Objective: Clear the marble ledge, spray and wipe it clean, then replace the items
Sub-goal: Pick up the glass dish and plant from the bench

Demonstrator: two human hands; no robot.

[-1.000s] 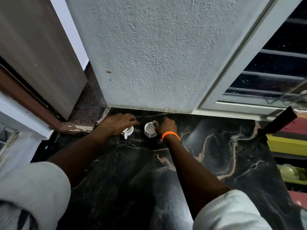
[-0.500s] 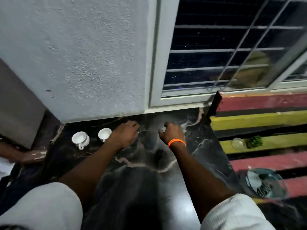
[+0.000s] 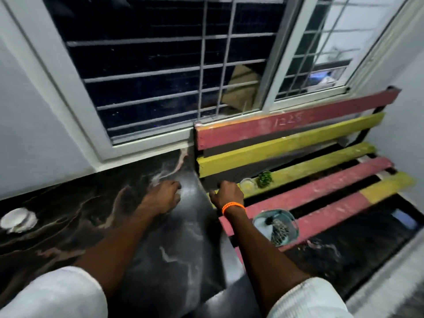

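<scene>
Right hand (image 3: 227, 193) curled, empty, nearing the small glass dish (image 3: 247, 185) on the bench (image 3: 321, 191) — a blurred, hasty reach could knock it off; left hand (image 3: 164, 198) loose, empty.

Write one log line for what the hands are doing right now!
left hand: empty, over marble ledge | right hand: empty, reaching toward small bowl on bench | white cup: on ledge, far left

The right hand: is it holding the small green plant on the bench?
No. The right hand is at the bench's near end, apart from the small green plant on a yellow slat.
</scene>
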